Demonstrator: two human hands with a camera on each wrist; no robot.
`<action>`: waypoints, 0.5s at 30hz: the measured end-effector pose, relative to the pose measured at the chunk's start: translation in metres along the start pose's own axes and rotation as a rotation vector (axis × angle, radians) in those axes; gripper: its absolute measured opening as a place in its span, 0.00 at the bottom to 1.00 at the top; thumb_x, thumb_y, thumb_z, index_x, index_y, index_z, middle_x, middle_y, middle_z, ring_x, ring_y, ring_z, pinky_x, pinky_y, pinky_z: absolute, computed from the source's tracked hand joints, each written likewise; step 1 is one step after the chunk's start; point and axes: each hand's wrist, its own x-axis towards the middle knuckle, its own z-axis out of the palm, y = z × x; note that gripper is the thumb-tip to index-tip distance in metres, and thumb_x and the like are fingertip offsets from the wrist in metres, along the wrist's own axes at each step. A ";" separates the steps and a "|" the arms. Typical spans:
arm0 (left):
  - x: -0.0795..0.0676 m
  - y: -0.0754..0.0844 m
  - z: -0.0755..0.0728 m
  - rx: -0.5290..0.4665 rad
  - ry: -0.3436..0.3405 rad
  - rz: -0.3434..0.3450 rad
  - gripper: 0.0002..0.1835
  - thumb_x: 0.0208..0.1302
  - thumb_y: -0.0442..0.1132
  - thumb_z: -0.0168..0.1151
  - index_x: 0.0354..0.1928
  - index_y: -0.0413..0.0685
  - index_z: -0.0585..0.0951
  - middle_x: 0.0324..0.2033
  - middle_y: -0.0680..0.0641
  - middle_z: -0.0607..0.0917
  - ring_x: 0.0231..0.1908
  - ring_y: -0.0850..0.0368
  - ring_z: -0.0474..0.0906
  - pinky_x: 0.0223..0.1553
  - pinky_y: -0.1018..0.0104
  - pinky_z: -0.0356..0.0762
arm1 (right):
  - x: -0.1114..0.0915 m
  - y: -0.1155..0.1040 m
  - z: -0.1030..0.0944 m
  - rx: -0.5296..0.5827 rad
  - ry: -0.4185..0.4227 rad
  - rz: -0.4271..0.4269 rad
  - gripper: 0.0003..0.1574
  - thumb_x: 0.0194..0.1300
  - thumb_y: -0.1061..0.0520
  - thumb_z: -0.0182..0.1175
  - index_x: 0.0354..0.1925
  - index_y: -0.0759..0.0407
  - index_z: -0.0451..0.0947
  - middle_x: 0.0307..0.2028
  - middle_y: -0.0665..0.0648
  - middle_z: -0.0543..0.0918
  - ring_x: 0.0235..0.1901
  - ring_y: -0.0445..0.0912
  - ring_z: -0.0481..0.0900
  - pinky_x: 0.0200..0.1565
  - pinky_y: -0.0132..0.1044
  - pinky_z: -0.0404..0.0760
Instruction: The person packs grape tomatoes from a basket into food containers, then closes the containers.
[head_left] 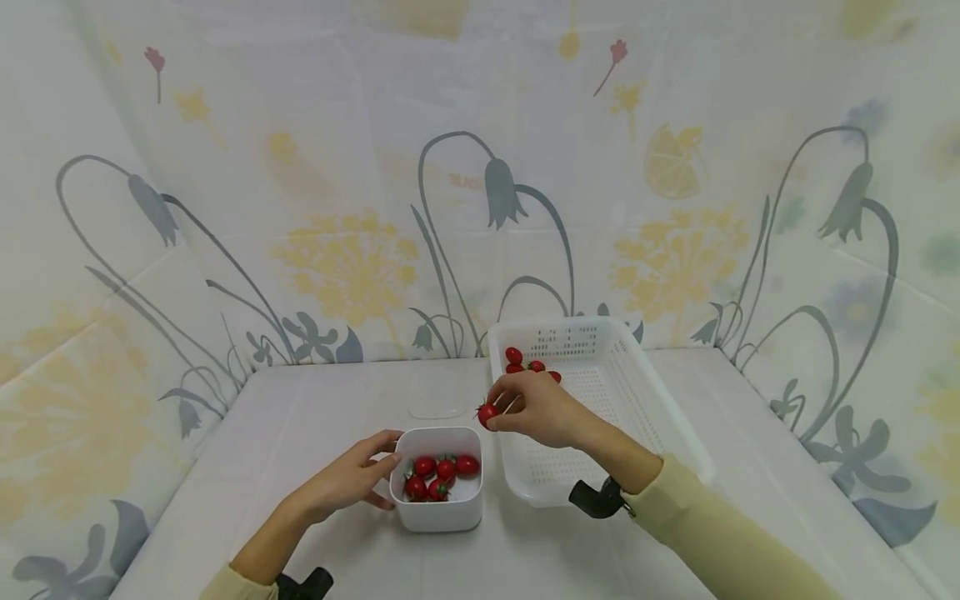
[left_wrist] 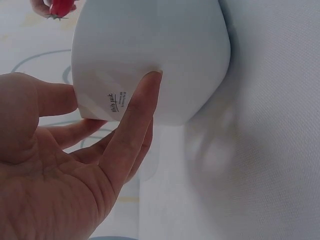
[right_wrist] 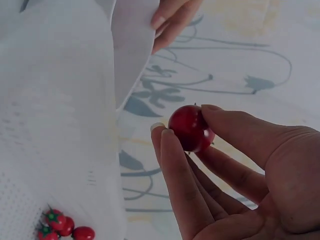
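Fingertips and thumb of my right hand (head_left: 540, 408) pinch a red cherry tomato (head_left: 487, 414) with a green stem end. In the head view it hangs just beyond the right back corner of a small white container (head_left: 441, 518). Several cherry tomatoes (head_left: 446, 470) lie inside that container. My left hand (head_left: 347, 482) touches the container's left side with extended fingers. In the left wrist view, one fingertip (left_wrist: 150, 85) presses against the printed wall, and the thumb lies by the rim. The pinched tomato (right_wrist: 191, 128) shows glossy and whole in the right wrist view.
A large white perforated basket (head_left: 671, 408) stands right of the container, under my right forearm. Some cherry tomatoes (head_left: 513, 355) are gathered in its far left corner. White cloth covers the table (head_left: 315, 417), and a floral-print sheet (head_left: 465, 275) hangs behind.
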 end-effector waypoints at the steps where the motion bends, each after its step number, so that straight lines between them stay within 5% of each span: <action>1: 0.000 0.000 0.000 0.001 -0.001 0.000 0.23 0.81 0.39 0.49 0.72 0.41 0.66 0.64 0.31 0.71 0.50 0.41 0.80 0.39 0.50 0.89 | 0.000 -0.001 0.003 -0.009 0.004 -0.009 0.12 0.65 0.57 0.71 0.46 0.59 0.83 0.38 0.52 0.88 0.38 0.45 0.86 0.41 0.38 0.87; 15: -0.001 0.001 0.001 0.009 0.000 -0.007 0.24 0.81 0.40 0.49 0.73 0.42 0.65 0.64 0.30 0.70 0.51 0.41 0.80 0.39 0.50 0.89 | 0.013 -0.009 0.062 -0.046 -0.052 -0.043 0.10 0.66 0.61 0.69 0.46 0.60 0.82 0.38 0.54 0.87 0.40 0.46 0.83 0.38 0.32 0.86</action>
